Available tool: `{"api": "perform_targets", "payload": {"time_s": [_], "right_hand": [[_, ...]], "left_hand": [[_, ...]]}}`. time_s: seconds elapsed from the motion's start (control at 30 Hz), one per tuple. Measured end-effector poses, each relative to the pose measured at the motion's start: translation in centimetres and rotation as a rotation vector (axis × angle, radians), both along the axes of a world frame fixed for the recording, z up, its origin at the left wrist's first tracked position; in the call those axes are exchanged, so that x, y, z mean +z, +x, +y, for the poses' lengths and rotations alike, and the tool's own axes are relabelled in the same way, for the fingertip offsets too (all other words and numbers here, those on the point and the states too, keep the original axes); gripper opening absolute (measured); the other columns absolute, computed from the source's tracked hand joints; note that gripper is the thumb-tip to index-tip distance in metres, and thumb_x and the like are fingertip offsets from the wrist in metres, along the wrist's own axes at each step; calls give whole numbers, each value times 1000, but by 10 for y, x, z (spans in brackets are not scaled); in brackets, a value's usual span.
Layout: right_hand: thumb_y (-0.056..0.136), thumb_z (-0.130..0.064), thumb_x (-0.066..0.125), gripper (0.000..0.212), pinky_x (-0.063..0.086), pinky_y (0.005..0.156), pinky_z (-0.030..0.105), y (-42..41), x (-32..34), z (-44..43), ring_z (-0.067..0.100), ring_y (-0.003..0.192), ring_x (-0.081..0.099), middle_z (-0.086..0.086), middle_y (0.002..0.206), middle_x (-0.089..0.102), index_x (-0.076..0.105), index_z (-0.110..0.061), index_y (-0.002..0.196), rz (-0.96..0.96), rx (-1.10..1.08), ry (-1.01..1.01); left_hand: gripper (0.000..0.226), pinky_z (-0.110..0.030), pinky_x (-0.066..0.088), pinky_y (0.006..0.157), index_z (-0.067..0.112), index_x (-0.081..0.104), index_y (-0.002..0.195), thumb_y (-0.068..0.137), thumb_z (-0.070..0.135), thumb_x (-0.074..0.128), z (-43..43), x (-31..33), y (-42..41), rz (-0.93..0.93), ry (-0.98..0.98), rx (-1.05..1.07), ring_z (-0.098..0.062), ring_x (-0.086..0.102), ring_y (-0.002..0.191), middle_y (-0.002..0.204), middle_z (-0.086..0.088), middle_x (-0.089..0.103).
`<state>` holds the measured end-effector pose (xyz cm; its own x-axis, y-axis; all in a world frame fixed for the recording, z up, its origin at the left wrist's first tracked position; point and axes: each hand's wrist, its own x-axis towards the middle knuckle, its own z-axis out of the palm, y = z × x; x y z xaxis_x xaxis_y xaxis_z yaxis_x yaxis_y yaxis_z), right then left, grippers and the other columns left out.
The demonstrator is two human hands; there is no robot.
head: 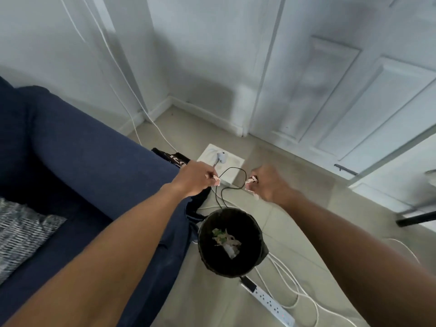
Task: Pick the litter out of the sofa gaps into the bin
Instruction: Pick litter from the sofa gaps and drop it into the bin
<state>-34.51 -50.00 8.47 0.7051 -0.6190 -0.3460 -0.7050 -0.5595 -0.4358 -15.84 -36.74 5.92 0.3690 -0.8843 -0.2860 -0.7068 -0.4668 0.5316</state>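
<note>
A: Start at the left. What's there?

B: The dark blue sofa (77, 147) fills that side, with a grey patterned cushion (21, 230) on the seat at the far left edge. No litter shows on the part of it in view, and the gaps themselves can't be seen from here.

A: And the hands?

B: Both are held out past the sofa arm, above the floor. The left hand (195, 178) has its grip pinched narrow on one end of a thin black wire (230, 179); the right hand (266, 182) is pinched shut on the other end. The wire sags in loops between them, and its lowest loop hangs down to the rim of the bin.

A: Where is the bin?

B: The black bin (258, 232) stands on the tiled floor just beside the sofa, below and between the two hands. Scraps of litter (226, 240), pale paper and something green, already lie at the bottom.

A: So how far along?

B: I'd judge well under way: some litter is binned, and the wire looks next to go in but isn't released yet. Whether more remains in the gaps, I can't tell.

A: Anything further right?

B: A white power strip (271, 300) and white cables (290, 286) lie on the floor beside the bin.
</note>
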Motion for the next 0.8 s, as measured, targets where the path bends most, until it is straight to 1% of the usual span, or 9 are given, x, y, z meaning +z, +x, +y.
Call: {"api": "perform_targets", "payload": {"time_s": [0.03, 0.07, 0.17, 0.27, 0.37, 0.47, 0.53, 0.63, 0.8], "right_hand": [[86, -16, 74, 12, 38, 53, 20, -4, -9, 0, 15, 58, 53, 3, 67, 57, 64, -13, 79, 5, -6, 14], [87, -17, 73, 11, 40, 53, 18, -8, -18, 0, 14, 56, 53, 4, 67, 60, 65, -11, 81, 21, -1, 22], [88, -26, 72, 23, 50, 63, 28, -16, -44, -1, 25, 65, 60, 16, 83, 70, 69, -4, 93, 79, -9, 36], [87, -31, 71, 25, 55, 66, 34, -21, -58, -1, 29, 70, 66, 15, 83, 71, 71, -6, 90, 87, 8, 49], [87, -40, 70, 34, 52, 72, 33, -23, -68, -4, 29, 86, 66, 13, 90, 70, 72, -8, 97, 132, 35, 53], [86, -53, 67, 53, 50, 88, 36, -24, -74, -9, 28, 107, 61, 10, 110, 69, 67, -10, 118, 171, 54, 76], [87, -57, 64, 60, 50, 91, 38, -24, -76, -11, 29, 110, 61, 10, 114, 68, 64, -10, 123, 172, 46, 58], [89, -59, 60, 58, 50, 91, 39, -24, -78, -16, 30, 109, 61, 10, 114, 68, 64, -11, 123, 164, 31, 34], [90, -56, 60, 54, 50, 91, 38, -25, -75, -21, 31, 110, 62, 9, 116, 67, 63, -15, 125, 154, 17, 15]], "left_hand": [[20, -41, 50, 93, 30, 77, 98, 85, 45, 73, -1, -8, -4, 2, 10, -10, -12, 67, 95, 93, 12, 75], [21, -40, 51, 93, 30, 77, 99, 85, 45, 73, -2, -17, -9, 0, 23, -18, -13, 67, 96, 94, 12, 75], [21, -38, 50, 91, 33, 76, 100, 85, 47, 72, -5, -37, -17, -18, 48, -33, -13, 67, 96, 94, 11, 76], [25, -38, 49, 93, 34, 76, 102, 84, 50, 71, -7, -49, -19, -22, 64, -19, -12, 66, 97, 97, 11, 76], [25, -39, 46, 95, 34, 77, 103, 85, 49, 71, -9, -55, -20, -25, 73, -6, -13, 66, 98, 98, 10, 76], [22, -39, 45, 96, 31, 77, 102, 87, 46, 70, -11, -55, -20, -35, 71, 4, -14, 65, 97, 97, 10, 75], [22, -40, 45, 96, 31, 77, 101, 87, 46, 70, -12, -57, -20, -35, 77, 12, -14, 65, 96, 96, 9, 75], [22, -42, 49, 94, 30, 77, 99, 85, 46, 71, -12, -60, -22, -35, 92, 5, -15, 66, 95, 95, 8, 76], [22, -41, 51, 91, 30, 77, 100, 85, 46, 71, -12, -64, -27, 1, 104, 8, -15, 67, 92, 93, 8, 76]]}}
